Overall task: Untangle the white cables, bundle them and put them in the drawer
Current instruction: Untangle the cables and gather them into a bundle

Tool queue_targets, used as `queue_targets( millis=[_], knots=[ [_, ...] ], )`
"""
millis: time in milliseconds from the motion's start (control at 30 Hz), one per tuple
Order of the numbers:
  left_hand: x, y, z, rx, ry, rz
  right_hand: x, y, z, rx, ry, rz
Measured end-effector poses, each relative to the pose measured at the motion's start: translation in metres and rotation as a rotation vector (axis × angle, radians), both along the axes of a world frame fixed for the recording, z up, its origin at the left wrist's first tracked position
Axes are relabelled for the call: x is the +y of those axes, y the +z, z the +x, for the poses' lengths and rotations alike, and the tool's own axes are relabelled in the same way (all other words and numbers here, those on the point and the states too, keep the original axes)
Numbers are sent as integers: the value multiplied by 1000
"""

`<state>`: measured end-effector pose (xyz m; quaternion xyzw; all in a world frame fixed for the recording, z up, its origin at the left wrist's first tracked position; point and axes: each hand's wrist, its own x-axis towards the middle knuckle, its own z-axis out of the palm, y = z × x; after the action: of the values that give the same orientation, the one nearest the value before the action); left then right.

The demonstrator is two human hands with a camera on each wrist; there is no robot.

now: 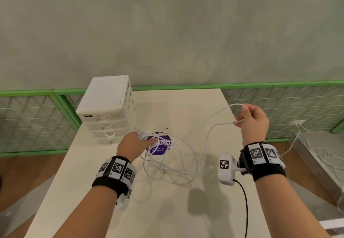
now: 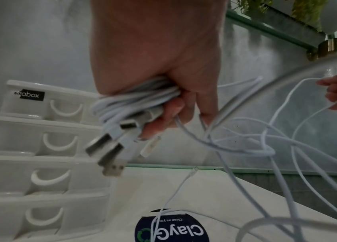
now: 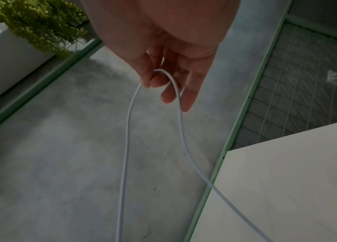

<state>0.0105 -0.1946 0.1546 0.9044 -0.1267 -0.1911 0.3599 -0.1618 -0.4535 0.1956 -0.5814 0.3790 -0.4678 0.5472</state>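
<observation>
Left hand (image 2: 157, 68) is clenching white cables (image 2: 134, 98) near the drawer unit (image 1: 109, 107) at the table's (image 1: 186, 209) far-left corner; right hand (image 1: 253, 122) is pinching 1 cable loop (image 3: 163, 77).

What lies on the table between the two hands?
In the head view, loose white cable loops sprawl over a purple sticker between left hand and right hand; one strand rises to the right hand.

A white table (image 1: 219, 209) carries a drawer unit (image 1: 106, 107), tangled white cables (image 1: 176, 165) and a purple sticker (image 1: 158, 151).
</observation>
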Motion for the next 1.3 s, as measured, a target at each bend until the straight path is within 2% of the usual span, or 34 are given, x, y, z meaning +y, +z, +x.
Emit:
queue_targets(
  millis=[233, 333, 400, 533, 700, 867, 1000, 1100, 1133, 1233, 1267, 1300],
  knots=[
    [-3, -9, -17, 271, -183, 0, 4, -6, 5, -7, 26, 82],
    [-2, -2, -24, 442, -316, 56, 4, -7, 8, 4, 23, 94],
    [-3, 6, -27, 487, -378, 45, 4, -10, 10, 24, 20, 109],
    [-9, 15, -29, 511, -419, -21, 7, -20, 13, 65, 25, 170],
    [-17, 4, -32, 352, -478, 125, 15, -14, 14, 18, 61, 170],
    [-16, -14, -34, 262, -353, 122, 14, 8, 12, -111, 71, 134],
    [-13, -20, -39, 225, -270, 96, 16, 14, 13, -129, 86, 121],
    [-13, -17, -42, 232, -257, 37, 15, 2, 13, -11, 69, 102],
    [-13, -13, -43, 227, -241, -1, 13, -4, 12, 113, 65, 77],
    [-15, 0, -41, 182, -219, -90, 8, -24, 9, 702, 148, -78],
    [-16, 6, -40, 163, -229, -107, 12, -27, 10, 784, 189, -165],
    [-17, 12, -40, 150, -244, -118, 19, -27, 13, 784, 236, -288]
  ],
)
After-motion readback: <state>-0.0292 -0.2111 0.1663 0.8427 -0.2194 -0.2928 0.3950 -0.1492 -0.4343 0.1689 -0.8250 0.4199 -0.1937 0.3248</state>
